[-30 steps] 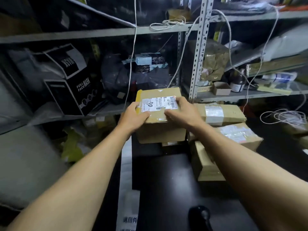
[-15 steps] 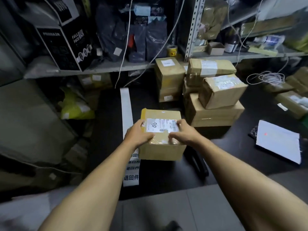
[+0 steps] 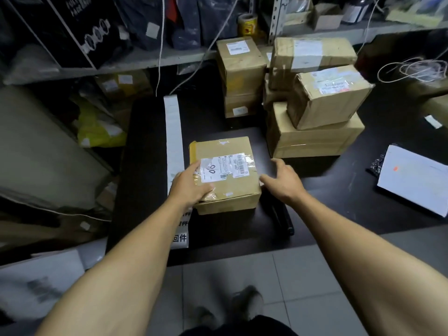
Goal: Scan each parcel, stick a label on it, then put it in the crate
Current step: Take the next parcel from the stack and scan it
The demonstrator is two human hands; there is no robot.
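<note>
Taped cardboard parcel [image 3: 225, 175] on black counter [image 3: 339, 190], left hand [image 3: 191, 187] flat on its 7 o'clock corner, grip apart, right hand [image 3: 282, 181] just off its 3 o'clock side, fingers spread, stacked parcels [image 3: 312, 112] at 1 o'clock

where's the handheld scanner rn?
Head view: the black handheld scanner lies on the dark tabletop just right of the taped brown cardboard parcel, partly under the right hand.
</note>
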